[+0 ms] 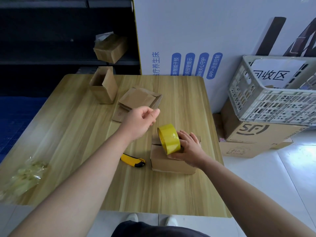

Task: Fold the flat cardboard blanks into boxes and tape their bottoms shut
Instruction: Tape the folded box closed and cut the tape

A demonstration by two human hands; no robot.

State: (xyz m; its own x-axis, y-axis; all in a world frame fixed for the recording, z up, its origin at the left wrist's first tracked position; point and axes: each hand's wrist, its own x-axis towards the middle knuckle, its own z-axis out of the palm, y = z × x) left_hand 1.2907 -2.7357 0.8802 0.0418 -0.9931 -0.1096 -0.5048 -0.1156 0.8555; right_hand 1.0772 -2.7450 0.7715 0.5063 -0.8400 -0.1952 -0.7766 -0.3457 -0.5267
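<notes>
Right hand (189, 147) clamps yellow tape roll (169, 139) onto folded brown cardboard box (171, 162), anchoring both; left hand (140, 120) raised, fingertips pinched together (tape strand indiscernible).

Both bare forearms reach forward. The left hand (142, 121) hovers with fingers loosely curled, thumb and forefinger tips meeting; whether they pinch anything is unclear. The right hand (189, 147), lower, grips a yellow tape roll (169, 139).
</notes>
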